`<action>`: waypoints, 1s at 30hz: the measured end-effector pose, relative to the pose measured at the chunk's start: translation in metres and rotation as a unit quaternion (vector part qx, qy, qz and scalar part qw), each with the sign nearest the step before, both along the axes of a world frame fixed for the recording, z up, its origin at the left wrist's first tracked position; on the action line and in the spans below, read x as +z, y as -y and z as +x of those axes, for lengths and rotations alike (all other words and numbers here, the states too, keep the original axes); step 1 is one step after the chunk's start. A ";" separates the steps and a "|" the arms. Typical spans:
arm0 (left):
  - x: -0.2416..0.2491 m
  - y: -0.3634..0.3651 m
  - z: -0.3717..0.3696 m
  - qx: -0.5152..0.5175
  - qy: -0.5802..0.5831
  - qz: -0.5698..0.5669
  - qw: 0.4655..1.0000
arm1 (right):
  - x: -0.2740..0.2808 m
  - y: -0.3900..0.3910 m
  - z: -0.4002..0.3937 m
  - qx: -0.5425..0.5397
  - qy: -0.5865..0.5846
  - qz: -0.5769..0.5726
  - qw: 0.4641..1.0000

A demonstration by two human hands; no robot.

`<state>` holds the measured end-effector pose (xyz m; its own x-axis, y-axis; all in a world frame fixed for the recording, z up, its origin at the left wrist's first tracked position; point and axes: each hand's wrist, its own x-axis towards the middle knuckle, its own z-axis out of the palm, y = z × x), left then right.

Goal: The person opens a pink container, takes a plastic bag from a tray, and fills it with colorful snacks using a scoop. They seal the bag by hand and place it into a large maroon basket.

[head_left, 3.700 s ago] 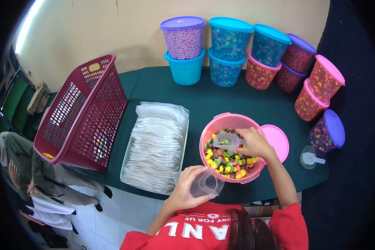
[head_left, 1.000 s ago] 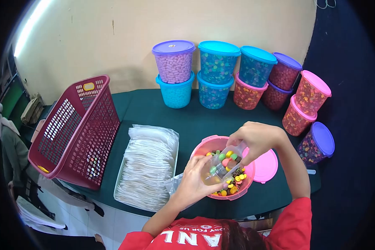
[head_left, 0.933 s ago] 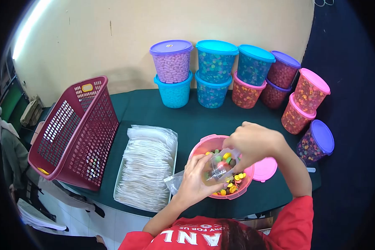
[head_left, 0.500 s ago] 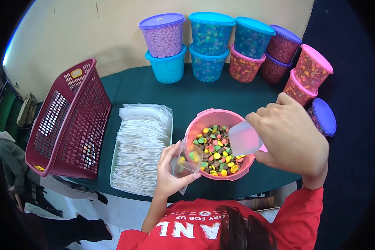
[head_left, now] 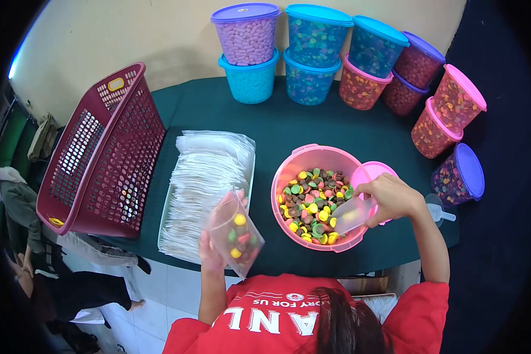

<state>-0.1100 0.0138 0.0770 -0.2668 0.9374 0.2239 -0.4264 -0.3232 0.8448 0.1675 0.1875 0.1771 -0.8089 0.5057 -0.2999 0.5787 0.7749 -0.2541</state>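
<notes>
My left hand (head_left: 211, 251) grips a clear plastic bag (head_left: 235, 233), held tilted beside the bowl. A few yellow, green, pink and brown candies show inside the bag. In my right hand (head_left: 390, 199) is a translucent scoop (head_left: 353, 215), its end low over the right part of the pink bowl (head_left: 284, 159). Mixed colored candies (head_left: 312, 206) cover the bottom of this bowl. Just behind the right hand lies a round pink lid (head_left: 373, 171), partly hidden by the bowl and fingers.
A tray of stacked white packets (head_left: 203, 177) stands left of the bowl, with a maroon basket (head_left: 121, 153) beyond it. Lidded candy tubs (head_left: 315, 35) line the back and right. Another scoop (head_left: 441, 213) lies at right. Someone's dark-clothed leg (head_left: 94, 292) shows lower left.
The bag has moved left, away from the bowl, and now faces up more plainly. My right hand has lowered the scoop from above the bag's side into the bowl area.
</notes>
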 end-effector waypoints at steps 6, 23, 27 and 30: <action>-0.009 -0.002 -0.002 -0.077 0.185 0.033 0.979 | -0.034 0.023 -0.012 -0.038 -0.079 0.012 0.996; -0.012 -0.006 0.014 -0.131 0.041 -0.062 0.989 | -0.076 0.007 -0.061 -0.057 -0.123 0.365 0.921; -0.017 -0.006 0.024 -0.108 0.124 -0.034 0.986 | -0.084 0.003 -0.066 0.008 -0.156 0.288 0.945; -0.021 -0.006 0.023 -0.086 0.120 -0.024 0.989 | -0.076 0.005 -0.060 0.018 -0.182 0.170 0.968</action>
<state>-0.0865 0.0200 0.0560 -0.1422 0.9816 0.1276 -0.6624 -0.1901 0.7246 0.1072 0.1824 0.1013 -0.8487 0.4946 0.1870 0.4700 0.8677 -0.1618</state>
